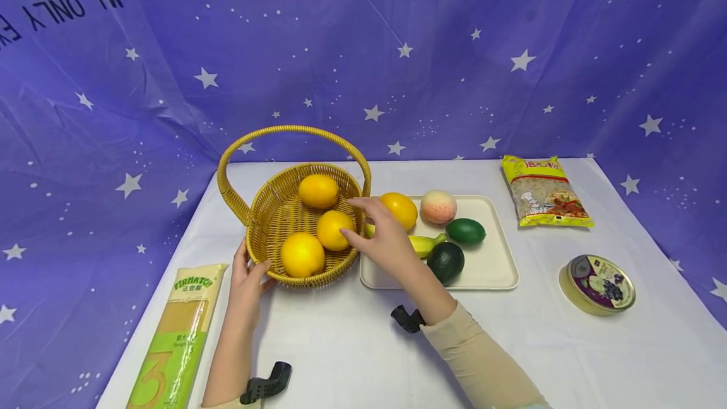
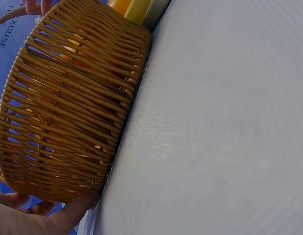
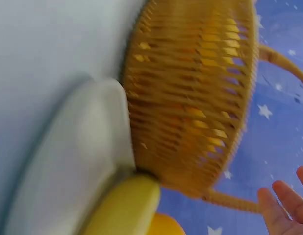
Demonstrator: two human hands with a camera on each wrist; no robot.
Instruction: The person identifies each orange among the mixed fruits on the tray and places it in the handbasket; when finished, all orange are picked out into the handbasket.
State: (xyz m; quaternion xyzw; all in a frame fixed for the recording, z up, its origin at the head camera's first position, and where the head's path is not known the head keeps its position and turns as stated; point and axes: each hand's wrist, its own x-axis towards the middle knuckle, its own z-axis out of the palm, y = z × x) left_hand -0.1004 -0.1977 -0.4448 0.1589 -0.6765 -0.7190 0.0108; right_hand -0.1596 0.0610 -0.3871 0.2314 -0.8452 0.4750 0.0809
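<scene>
A wicker basket [image 1: 289, 279] with a tall arched handle stands on the table and holds three yellow-orange fruits, one of them an orange [image 1: 303, 255] near the front. My left hand [image 1: 248, 279] grips the basket's left side, its thumb at the front and its other fingers partly hidden behind the wall. In the left wrist view, that thumb [image 2: 75, 210] lies along the weave close to the base. Over the basket's right rim, my right hand [image 1: 383, 235] has its fingers spread with nothing between them. Its fingertips are near the rightmost orange fruit [image 1: 334, 230] inside.
Right of the basket, a cream tray [image 1: 494, 264] holds an orange fruit [image 1: 399, 210], a peach [image 1: 438, 207], a green fruit [image 1: 466, 231], a dark avocado [image 1: 445, 262] and a banana [image 1: 426, 245]. A spaghetti pack [image 1: 176, 339] lies left; a yellow food bag [image 1: 545, 194] and round tin [image 1: 597, 284] are right.
</scene>
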